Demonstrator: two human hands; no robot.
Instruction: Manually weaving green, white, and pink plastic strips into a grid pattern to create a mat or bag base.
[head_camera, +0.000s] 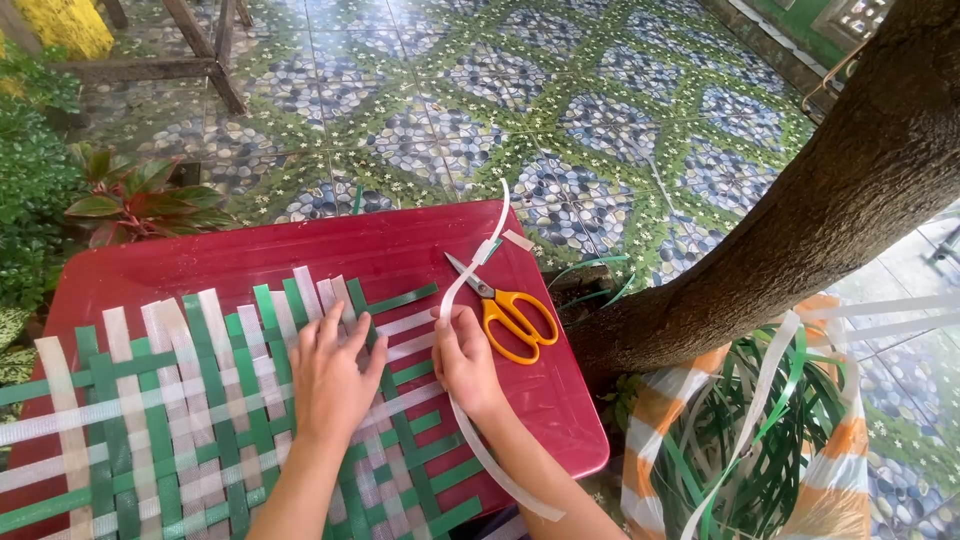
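A left hand (330, 375) lay flat, fingers spread, on a green-and-white woven mat (190, 420) covering a red bench (330, 255). The right hand (465, 360) pinched a white strip (470, 275) at the mat's edge, orange scissors (510, 310) just beside it.
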